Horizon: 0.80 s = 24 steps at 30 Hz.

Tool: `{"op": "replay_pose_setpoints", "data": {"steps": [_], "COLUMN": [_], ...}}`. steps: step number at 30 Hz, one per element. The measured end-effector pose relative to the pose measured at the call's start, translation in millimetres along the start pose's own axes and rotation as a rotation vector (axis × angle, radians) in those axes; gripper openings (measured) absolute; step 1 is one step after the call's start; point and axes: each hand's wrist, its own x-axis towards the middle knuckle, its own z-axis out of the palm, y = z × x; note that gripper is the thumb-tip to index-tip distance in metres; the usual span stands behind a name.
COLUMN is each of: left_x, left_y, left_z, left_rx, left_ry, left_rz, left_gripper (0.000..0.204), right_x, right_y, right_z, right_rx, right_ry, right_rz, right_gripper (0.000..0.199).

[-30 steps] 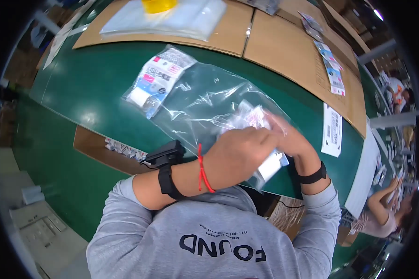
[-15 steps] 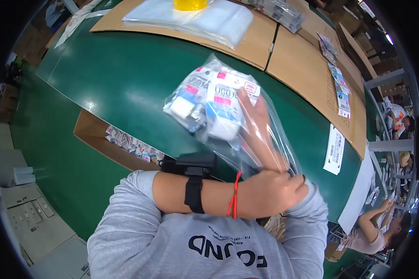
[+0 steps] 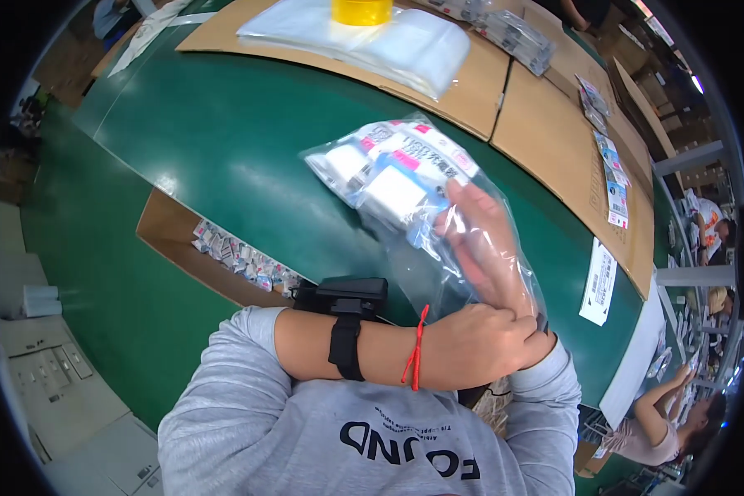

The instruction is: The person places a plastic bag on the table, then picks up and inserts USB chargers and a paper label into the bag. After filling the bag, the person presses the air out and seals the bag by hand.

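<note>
A clear plastic bag point(image 3: 405, 273) lies over the green table in front of me. Inside it are several small retail packets point(image 3: 401, 190) with white, pink and blue printing, each showing a white block-shaped item. My right hand point(image 3: 484, 236) reaches into the bag, its fingers stretched toward the packets' near right side, the tips touching or very close to them. Crossing in front of my right wrist, my left hand point(image 3: 492, 343) is closed on the bag's mouth. A red string bracelet and a black strap with a dark box sit on my left forearm.
Flat cardboard point(image 3: 554, 140) covers the table's far side, bearing a stack of clear bags point(image 3: 364, 45) and a yellow tape roll point(image 3: 361, 11). A carton point(image 3: 169, 236) of small packets stands below the table's left edge. A white label sheet point(image 3: 598, 281) lies right. Other people work at far right.
The bagged packets have tilted clockwise. My right hand has shifted right and down, away from the front packet's face. My left hand keeps its hold on the bag's mouth.
</note>
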Motion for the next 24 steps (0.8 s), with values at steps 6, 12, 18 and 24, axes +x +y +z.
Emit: {"op": "replay_pose_setpoints", "data": {"steps": [6,12,18,24], "left_x": [-2.4,0.8,-4.3,-45.2], "left_y": [13.4,0.7,-60.2,-139.9], "left_z": [-1.5,-11.1,-80.8,-161.6], "left_rx": [0.017,-0.16,0.076,0.474], "left_ry": [-0.002,-0.036,0.373,0.412], "left_rz": [0.083,0.116,-0.043,-0.476], "left_gripper": [0.022,0.021,0.027,0.046], "right_x": [-2.7,10.9,14.6,6.0], "right_y": [0.3,22.1,41.2,6.1], "right_z": [27.0,23.6,1.7,27.3], "right_rx": [0.282,0.304,0.086,0.308], "right_ry": [0.151,0.007,-0.061,0.031], "right_rz": [-0.121,-0.163,-0.184,0.028], "right_gripper": [0.026,0.026,0.029,0.03]}}
